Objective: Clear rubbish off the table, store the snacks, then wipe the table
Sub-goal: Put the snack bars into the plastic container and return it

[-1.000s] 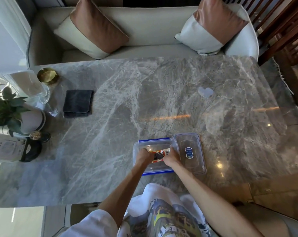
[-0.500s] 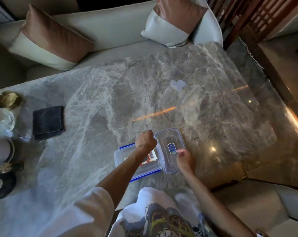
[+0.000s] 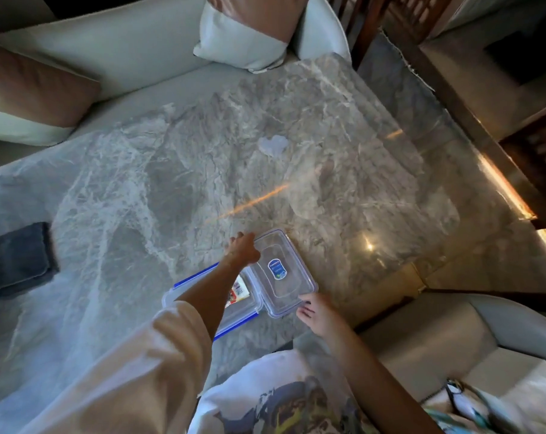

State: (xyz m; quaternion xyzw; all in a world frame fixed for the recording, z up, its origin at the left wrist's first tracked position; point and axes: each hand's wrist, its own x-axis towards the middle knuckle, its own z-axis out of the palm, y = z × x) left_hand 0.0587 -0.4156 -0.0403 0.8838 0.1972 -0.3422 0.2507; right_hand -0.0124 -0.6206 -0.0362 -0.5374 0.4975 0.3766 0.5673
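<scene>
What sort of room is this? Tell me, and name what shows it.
Most likely a home living room: a cream sofa with two-tone cushions runs along the far side of the marble table, and another upholstered seat stands at its right.

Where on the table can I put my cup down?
There is bare marble table between the dark folded cloth and the lid, and more beyond the lid around the pale heart-shaped patch. The near edge is crowded: the left hand and right hand are at the lid beside the snack container.
</scene>
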